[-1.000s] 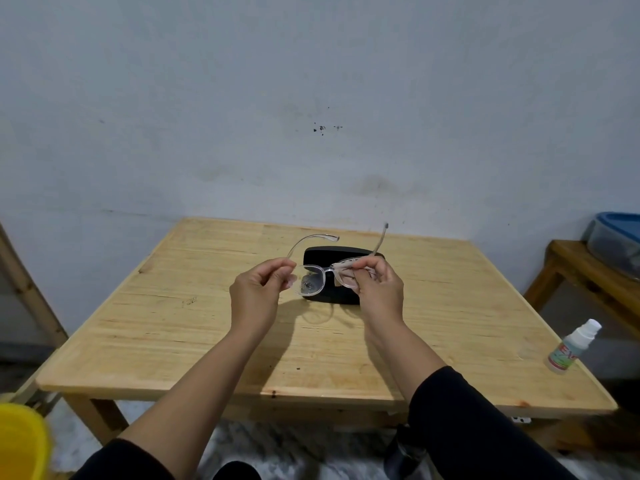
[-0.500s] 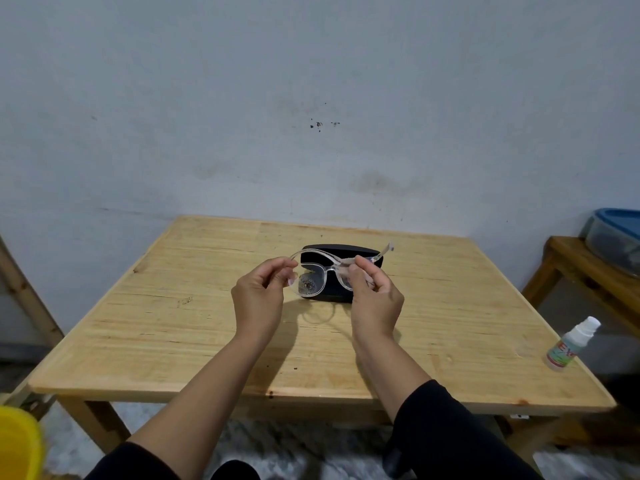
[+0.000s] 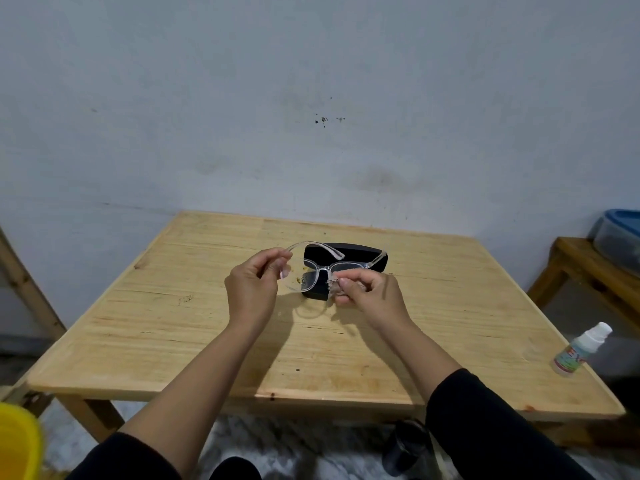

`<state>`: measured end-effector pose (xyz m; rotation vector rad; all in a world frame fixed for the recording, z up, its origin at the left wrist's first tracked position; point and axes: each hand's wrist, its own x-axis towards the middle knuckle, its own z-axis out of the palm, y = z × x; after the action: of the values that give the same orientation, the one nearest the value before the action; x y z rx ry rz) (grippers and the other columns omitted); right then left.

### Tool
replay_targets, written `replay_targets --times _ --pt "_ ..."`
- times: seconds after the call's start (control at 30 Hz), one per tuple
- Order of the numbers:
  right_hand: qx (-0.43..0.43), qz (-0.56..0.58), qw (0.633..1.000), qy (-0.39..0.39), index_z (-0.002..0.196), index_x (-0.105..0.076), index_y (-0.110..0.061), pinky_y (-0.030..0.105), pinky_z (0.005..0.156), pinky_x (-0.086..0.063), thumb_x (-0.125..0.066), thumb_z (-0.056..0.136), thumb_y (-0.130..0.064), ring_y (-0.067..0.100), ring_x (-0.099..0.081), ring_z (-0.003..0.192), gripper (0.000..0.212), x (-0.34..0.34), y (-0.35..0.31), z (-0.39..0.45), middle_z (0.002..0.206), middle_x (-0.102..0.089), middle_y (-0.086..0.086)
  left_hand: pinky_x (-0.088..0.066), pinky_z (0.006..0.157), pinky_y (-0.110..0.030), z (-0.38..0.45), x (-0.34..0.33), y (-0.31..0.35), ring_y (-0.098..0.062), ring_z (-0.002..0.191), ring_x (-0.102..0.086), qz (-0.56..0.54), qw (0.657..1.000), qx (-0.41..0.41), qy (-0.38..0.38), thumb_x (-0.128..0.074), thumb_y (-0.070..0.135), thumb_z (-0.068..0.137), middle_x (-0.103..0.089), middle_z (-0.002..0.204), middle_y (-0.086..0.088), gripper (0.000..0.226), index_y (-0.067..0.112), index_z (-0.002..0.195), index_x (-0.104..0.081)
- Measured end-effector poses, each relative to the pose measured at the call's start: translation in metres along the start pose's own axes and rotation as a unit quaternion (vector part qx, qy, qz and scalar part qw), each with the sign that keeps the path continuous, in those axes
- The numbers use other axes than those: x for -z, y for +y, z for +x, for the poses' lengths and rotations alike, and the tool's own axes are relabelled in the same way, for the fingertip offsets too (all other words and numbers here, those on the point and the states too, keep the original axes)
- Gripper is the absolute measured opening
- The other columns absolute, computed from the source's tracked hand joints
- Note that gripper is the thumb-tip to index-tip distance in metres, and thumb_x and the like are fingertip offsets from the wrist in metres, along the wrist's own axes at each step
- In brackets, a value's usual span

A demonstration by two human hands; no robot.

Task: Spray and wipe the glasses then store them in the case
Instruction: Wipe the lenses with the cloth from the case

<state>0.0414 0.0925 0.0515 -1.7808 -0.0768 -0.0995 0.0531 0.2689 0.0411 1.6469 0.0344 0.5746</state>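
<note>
Clear-framed glasses (image 3: 313,276) hang in the air above the wooden table (image 3: 173,327), both temples unfolded and pointing away from me. My left hand (image 3: 254,289) pinches the left end of the frame. My right hand (image 3: 372,294) pinches the right lens through a small pale cloth (image 3: 333,288). Yellowish specks show on the left lens. Right behind the glasses lies a shut black case (image 3: 360,255) on the table. A small white spray bottle (image 3: 581,349) with a coloured label stands near the table's right edge.
A grey wall rises just behind the table. To the right a low wooden bench (image 3: 588,271) carries a blue-lidded tub (image 3: 620,237). A yellow bucket (image 3: 17,441) sits on the floor at the lower left.
The glasses have tipped so their temples lie flatter and lower. My right hand has shifted down onto the right lens with the cloth. My left hand kept its pinch.
</note>
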Motion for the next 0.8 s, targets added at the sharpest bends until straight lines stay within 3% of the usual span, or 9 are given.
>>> replay_targets --times 0.13,0.27,0.4,0.53,0.67,0.73,0.8 --pt "0.023 -0.114 0.988 -0.104 0.092 -0.072 -0.003 0.015 0.066 -0.055 -0.056 0.089 0.001 0.000 -0.065 0.059 0.017 0.010 -0.004 0.005 0.073 -0.069 -0.004 -0.048 0.070 -0.008 0.008 0.007 0.000 0.004 0.064 -0.063 0.004 1.000 0.004 0.000 -0.063 0.012 0.085 -0.068 0.059 0.014 0.012 0.018 0.090 -0.073" --pt "0.055 -0.134 0.984 -0.099 0.088 -0.072 -0.005 0.014 0.066 -0.051 -0.053 0.089 0.004 -0.002 -0.064 0.061 0.020 0.015 -0.009 0.009 0.073 -0.068 -0.005 -0.046 0.067 -0.007 0.011 0.011 0.000 0.004 0.062 -0.059 0.024 1.000 -0.009 -0.002 -0.060 0.009 0.087 -0.064 0.055 0.017 0.014 0.016 0.087 -0.072" --pt "0.070 -0.103 0.992 0.013 0.081 -0.070 -0.024 0.029 0.080 -0.056 -0.060 0.088 -0.003 0.010 -0.069 0.077 0.024 0.011 -0.002 0.006 0.079 -0.071 -0.004 -0.044 0.066 -0.007 0.008 0.014 -0.001 0.001 0.067 -0.062 0.038 0.999 -0.017 0.005 -0.058 0.009 0.088 -0.063 0.055 0.016 0.019 0.022 0.082 -0.071" --pt "0.002 0.044 0.982 0.182 0.087 -0.071 -0.028 0.032 0.082 -0.056 -0.064 0.087 -0.015 0.016 -0.070 0.087 0.015 -0.010 0.004 -0.002 0.089 -0.074 0.000 -0.044 0.065 -0.009 0.000 0.010 0.000 0.001 0.065 -0.061 0.038 0.999 -0.025 0.002 -0.057 0.007 0.089 -0.062 0.055 0.016 0.021 0.022 0.080 -0.070" --pt "-0.056 0.195 0.926 0.319 0.091 -0.071 -0.030 0.022 0.077 -0.052 -0.063 0.088 -0.020 0.013 -0.068 0.089 0.012 -0.033 -0.002 -0.006 0.087 -0.075 -0.001 -0.046 0.064 -0.010 -0.013 0.000 0.004 0.000 0.063 -0.060 0.026 0.999 -0.043 -0.003 -0.058 0.005 0.087 -0.063 0.057 0.015 0.024 0.025 0.079 -0.070" --pt "-0.066 0.252 0.899 0.352 0.098 -0.071 -0.025 0.008 0.061 -0.047 -0.063 0.088 -0.021 0.006 -0.064 0.081 0.013 -0.039 -0.009 -0.008 0.095 -0.072 -0.002 -0.048 0.064 -0.013 -0.019 -0.005 0.005 -0.002 0.063 -0.061 0.021 0.999 -0.045 -0.004 -0.058 0.005 0.087 -0.064 0.059 0.015 0.023 0.023 0.081 -0.071" --pt "-0.063 0.264 0.893 0.358 0.106 -0.070 -0.019 0.003 0.058 -0.043 -0.062 0.089 -0.021 0.006 -0.061 0.091 0.019 -0.041 -0.013 -0.008 0.105 -0.068 -0.003 -0.051 0.067 -0.016 -0.021 -0.008 0.004 -0.002 0.063 -0.061 0.012 0.999 -0.046 -0.001 -0.059 0.005 0.087 -0.064 0.058 0.015 0.021 0.021 0.083 -0.071"
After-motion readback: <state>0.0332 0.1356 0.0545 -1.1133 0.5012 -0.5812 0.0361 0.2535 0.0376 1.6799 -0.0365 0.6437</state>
